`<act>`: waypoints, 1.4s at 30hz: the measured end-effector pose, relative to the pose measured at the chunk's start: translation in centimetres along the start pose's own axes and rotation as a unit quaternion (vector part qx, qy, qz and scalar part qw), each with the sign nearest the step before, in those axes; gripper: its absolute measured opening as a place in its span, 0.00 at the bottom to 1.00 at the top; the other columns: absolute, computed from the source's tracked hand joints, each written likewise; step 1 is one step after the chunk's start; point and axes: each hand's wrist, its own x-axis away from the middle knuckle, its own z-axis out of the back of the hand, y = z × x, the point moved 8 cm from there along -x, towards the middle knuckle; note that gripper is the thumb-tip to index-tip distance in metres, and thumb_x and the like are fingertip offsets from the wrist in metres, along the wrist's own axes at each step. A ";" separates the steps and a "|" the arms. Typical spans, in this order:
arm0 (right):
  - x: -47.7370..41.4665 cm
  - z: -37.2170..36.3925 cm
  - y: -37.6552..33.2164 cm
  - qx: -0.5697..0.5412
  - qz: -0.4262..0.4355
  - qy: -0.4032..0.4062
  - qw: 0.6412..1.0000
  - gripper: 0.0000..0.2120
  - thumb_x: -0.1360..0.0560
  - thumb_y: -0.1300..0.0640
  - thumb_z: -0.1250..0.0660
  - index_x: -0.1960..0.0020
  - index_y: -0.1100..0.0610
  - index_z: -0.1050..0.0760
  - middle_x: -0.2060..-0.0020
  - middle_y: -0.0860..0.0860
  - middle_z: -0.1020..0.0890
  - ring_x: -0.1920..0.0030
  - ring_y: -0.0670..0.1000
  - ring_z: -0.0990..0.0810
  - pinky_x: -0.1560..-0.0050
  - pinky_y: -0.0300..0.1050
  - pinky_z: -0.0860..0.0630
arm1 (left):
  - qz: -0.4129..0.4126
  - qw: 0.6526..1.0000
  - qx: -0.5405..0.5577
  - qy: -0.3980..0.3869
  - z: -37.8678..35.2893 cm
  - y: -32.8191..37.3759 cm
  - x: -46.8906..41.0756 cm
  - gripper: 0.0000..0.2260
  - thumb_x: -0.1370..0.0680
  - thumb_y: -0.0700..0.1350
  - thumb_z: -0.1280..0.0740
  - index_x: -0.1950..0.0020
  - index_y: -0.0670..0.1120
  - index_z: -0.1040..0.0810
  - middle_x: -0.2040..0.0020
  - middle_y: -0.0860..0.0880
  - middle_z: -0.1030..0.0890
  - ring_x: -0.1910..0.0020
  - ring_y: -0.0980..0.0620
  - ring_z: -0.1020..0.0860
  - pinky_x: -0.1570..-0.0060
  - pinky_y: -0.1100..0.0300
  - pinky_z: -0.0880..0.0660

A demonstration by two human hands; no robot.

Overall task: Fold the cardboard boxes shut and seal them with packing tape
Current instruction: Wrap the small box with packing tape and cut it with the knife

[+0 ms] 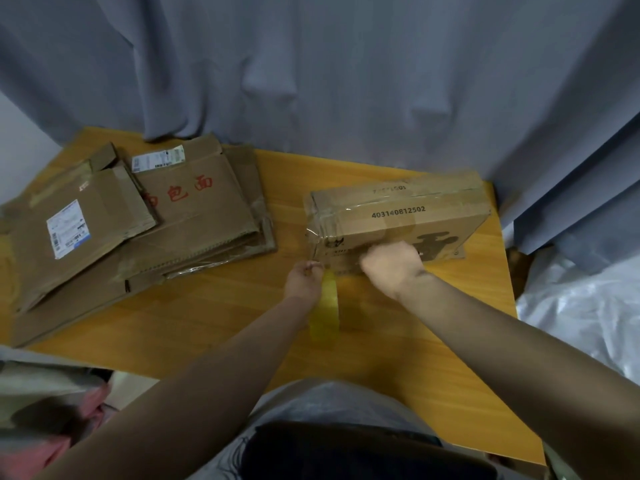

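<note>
A closed brown cardboard box (408,216) with a printed number stands on the wooden table (214,317), right of centre. Clear tape wraps its left end. My left hand (303,280) is at the box's near left corner, shut on a yellowish roll of packing tape (325,308) that hangs blurred below the hand. A strip of tape runs from the hand up to the box corner. My right hand (391,266) is a closed fist pressed against the box's near side.
A pile of flattened cardboard boxes (138,216) with shipping labels covers the table's left part. Grey curtains (311,74) hang behind and to the right. White plastic sheeting (581,313) lies off the table's right edge. Clothing lies at lower left.
</note>
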 end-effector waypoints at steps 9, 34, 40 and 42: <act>4.4 -10.6 2.6 -0.255 -0.105 -0.248 0.929 0.22 0.18 0.42 0.53 0.56 0.54 0.27 0.60 0.52 0.24 0.52 0.55 0.23 0.57 0.45 0.31 | -0.010 1.000 -0.003 -0.012 -0.2 -0.3 -0.1 0.08 0.19 0.45 0.40 0.44 0.44 0.24 0.43 0.41 0.22 0.50 0.45 0.25 0.52 0.59 0.31; -3.9 3.4 -1.4 -0.084 0.019 0.292 0.953 0.45 0.45 0.45 0.20 0.35 0.66 0.27 0.38 0.60 0.23 0.38 0.57 0.23 0.36 0.53 0.29 | -0.002 0.994 -0.109 -0.014 0.6 -0.1 -1.5 0.15 0.19 0.50 0.40 0.34 0.44 0.28 0.38 0.44 0.24 0.41 0.43 0.26 0.48 0.56 0.30; -4.1 3.4 -1.3 -0.088 0.016 0.282 0.955 0.45 0.46 0.46 0.19 0.35 0.65 0.27 0.37 0.59 0.23 0.37 0.57 0.24 0.34 0.52 0.32 | -0.001 0.990 -0.143 -0.021 1.0 0.3 -2.0 0.14 0.18 0.47 0.41 0.35 0.43 0.26 0.39 0.43 0.23 0.43 0.43 0.24 0.54 0.58 0.31; -4.0 3.3 -1.1 -0.091 0.032 0.265 0.959 0.48 0.42 0.46 0.20 0.29 0.65 0.34 0.31 0.60 0.30 0.31 0.57 0.30 0.29 0.51 0.41 | 0.012 0.987 -0.158 -0.012 1.6 -0.3 -2.2 0.13 0.18 0.46 0.41 0.37 0.43 0.26 0.41 0.42 0.22 0.45 0.42 0.24 0.54 0.56 0.29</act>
